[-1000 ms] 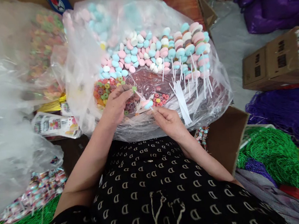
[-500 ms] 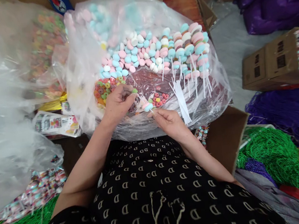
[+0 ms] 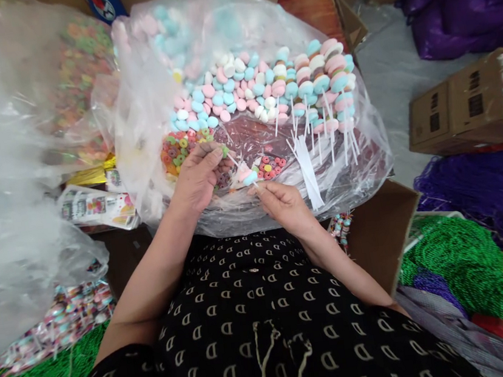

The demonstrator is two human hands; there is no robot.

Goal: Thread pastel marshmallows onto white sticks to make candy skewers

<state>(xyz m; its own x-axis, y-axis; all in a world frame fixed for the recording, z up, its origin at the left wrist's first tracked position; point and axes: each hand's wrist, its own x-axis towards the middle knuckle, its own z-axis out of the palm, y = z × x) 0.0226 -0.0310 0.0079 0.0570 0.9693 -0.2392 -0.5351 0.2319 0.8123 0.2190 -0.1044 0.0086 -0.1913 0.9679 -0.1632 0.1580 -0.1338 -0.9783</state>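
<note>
My left hand [image 3: 204, 175] pinches a green ring candy [image 3: 224, 151] between thumb and fingertips, close to the upper end of a thin white stick. My right hand [image 3: 283, 204] is closed on the lower end of this candy stick [image 3: 247, 176], which slants up to the left. Pink, white and blue pastel candies are threaded on it. Whether the green ring is around the stick's tip or beside it I cannot tell. Loose ring candies [image 3: 177, 148] lie left of my left hand, and a smaller group of red ring candies [image 3: 277, 164] lies above my right hand.
Clear plastic sheeting [image 3: 347, 183] covers the work surface. Loose pastel candies [image 3: 217, 95] are heaped at the back. Finished-looking candy skewers [image 3: 336, 80] stack at the right, near bare white sticks [image 3: 308, 175]. A cardboard box [image 3: 377, 240] stands below right; cloudy plastic bags [image 3: 8, 151] fill the left.
The view has shifted slightly. My left hand has turned a little, its fingers now more extended behind the green ring candy. My right hand keeps its hold on the stick.
</note>
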